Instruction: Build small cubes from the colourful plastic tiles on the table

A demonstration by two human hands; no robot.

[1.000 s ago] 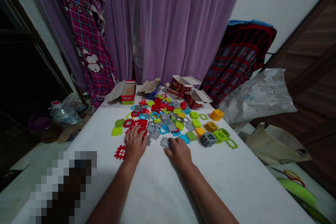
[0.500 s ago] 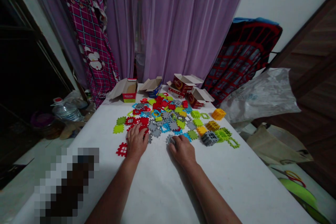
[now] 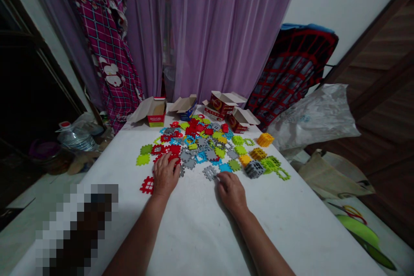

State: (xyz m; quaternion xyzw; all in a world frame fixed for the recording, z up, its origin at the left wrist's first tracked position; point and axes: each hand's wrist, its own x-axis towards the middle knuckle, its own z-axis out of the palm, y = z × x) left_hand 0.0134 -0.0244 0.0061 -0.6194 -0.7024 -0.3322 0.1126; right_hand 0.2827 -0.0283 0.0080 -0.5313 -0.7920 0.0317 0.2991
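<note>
My left hand [image 3: 166, 175] lies flat with its fingers apart over red interlocking tiles [image 3: 175, 150], partly covering them. A red window tile [image 3: 147, 185] sticks out beside its wrist. My right hand [image 3: 233, 192] rests on the table with fingers curled in; whether anything is inside them is hidden. Its fingertips are at the right edge of a grey window tile [image 3: 210, 173], which lies flat. Beyond the hands spreads a pile of red, blue, green, grey and yellow tiles, with a plain grey tile [image 3: 190, 163] between the hands.
Several open boxes, among them a red-and-green box [image 3: 156, 120] and a blue box [image 3: 188, 115], stand along the far edge. Joined pieces sit at the right: a grey cube [image 3: 254, 169], a yellow block [image 3: 265, 139] and a green assembly [image 3: 271, 164]. White cloth covers the table [image 3: 200, 233].
My right hand has drawn back to the right, uncovering the grey window tile. My left hand stays over the red tiles. The whole view has shifted slightly.
</note>
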